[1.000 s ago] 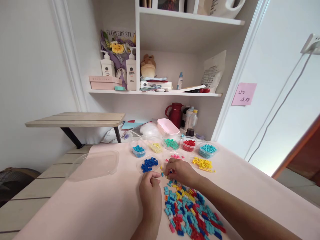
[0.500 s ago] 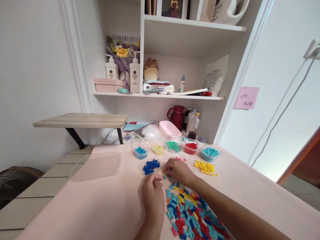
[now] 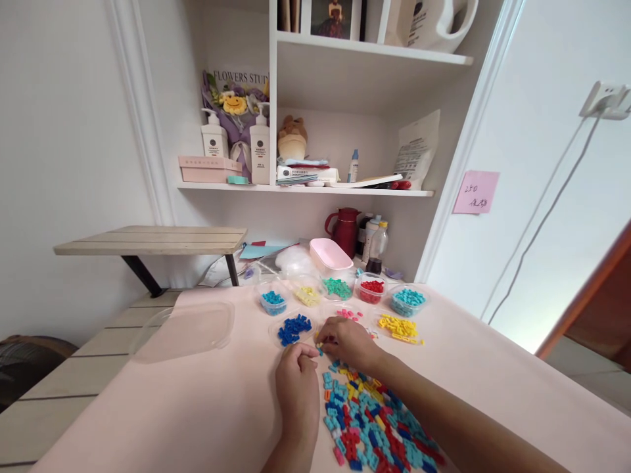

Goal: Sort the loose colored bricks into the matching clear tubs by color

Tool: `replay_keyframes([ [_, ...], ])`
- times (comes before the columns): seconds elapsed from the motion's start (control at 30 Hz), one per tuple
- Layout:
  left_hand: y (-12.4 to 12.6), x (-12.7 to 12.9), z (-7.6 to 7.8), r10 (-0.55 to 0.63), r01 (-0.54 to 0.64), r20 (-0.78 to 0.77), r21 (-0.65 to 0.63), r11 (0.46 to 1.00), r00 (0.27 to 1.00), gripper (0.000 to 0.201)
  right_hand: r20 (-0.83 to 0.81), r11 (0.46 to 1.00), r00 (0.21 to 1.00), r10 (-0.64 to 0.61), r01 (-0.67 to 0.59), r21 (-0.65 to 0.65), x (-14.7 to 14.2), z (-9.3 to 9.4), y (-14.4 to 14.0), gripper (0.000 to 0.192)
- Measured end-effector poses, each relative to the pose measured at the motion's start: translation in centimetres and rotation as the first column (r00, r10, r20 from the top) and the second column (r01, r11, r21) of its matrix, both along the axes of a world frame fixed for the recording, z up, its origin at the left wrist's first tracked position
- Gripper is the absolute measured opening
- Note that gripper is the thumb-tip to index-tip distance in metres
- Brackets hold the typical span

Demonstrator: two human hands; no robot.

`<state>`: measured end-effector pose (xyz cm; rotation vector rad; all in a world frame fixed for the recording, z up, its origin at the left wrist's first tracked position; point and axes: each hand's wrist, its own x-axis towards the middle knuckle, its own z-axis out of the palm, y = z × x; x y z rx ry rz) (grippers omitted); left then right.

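My right hand reaches across the pile, its fingers pinched down at a small plastic block of blue and yellow colouring, partly hidden. Beside it my left hand is curled, thumb and forefinger near the same spot; whatever lies inside it is hidden. Mixed coloured blocks spread over the table below my right forearm. Just beyond my hands are dark blue blocks in a clear shallow tub, pink blocks partly behind my right hand, and yellow blocks to the right.
Behind stand clear tubs of blue, pale yellow, green, red and turquoise blocks. A clear lid lies left on the pink tablecloth. Farther back are a pink basin and a red jug.
The view has shifted slightly. My right hand has lowered a little, its fingers more bent over the small block; my left hand keeps its curled pose beside it.
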<state>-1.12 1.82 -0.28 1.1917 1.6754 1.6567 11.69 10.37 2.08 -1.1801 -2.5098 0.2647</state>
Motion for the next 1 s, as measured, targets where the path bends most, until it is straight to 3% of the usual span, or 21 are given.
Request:
replay_keyframes([
  [0.2, -0.1, 0.0, -0.1, -0.002, 0.002, -0.005, -0.025, 1.0, 1.0, 0.025, -0.051, 0.998, 0.999, -0.017, 0.015, -0.057, 0.0, -0.2, 0.3, 0.015],
  [0.33, 0.0, 0.2, -0.2, 0.002, -0.002, -0.006, -0.022, 1.0, 1.0, 0.025, -0.135, 0.998, 0.989, -0.053, 0.048, -0.042, -0.2, 2.1, 2.4, 0.011],
  [0.5, 0.2, 0.3, -0.3, -0.022, 0.024, 0.038, -0.05, 0.998, 0.999, 0.023, -0.197, 0.974, 0.961, -0.192, 0.211, 0.082, -1.8, 5.8, 6.9, 0.017],
  [0.63, 0.4, 0.3, -0.8, -0.031, 0.033, 0.036, -0.044, 0.998, 0.999, 0.024, -0.242, 0.954, 0.939, -0.246, 0.279, 0.113, -2.5, 6.5, 8.5, 0.033],
  [0.8, 0.4, 0.2, -1.2, -0.031, 0.03, -0.034, -0.029, 0.999, 0.999, 0.025, -0.265, 0.972, 0.943, -0.199, 0.225, 0.071, -0.2, 5.6, 5.4, 0.024],
  [0.9, 0.3, 0.1, -0.8, -0.048, 0.045, -0.08, -0.036, 0.998, 0.996, 0.026, -0.317, 0.993, 0.941, -0.121, 0.117, -0.03, 2.8, 4.9, 2.0, 0.023],
  [1.0, 0.3, 0.0, -0.5, -0.081, 0.078, -0.12, -0.035, 0.996, 0.989, 0.026, -0.351, 0.982, 0.925, -0.149, 0.097, -0.161, 6.4, 4.1, -1.5, 0.024],
])
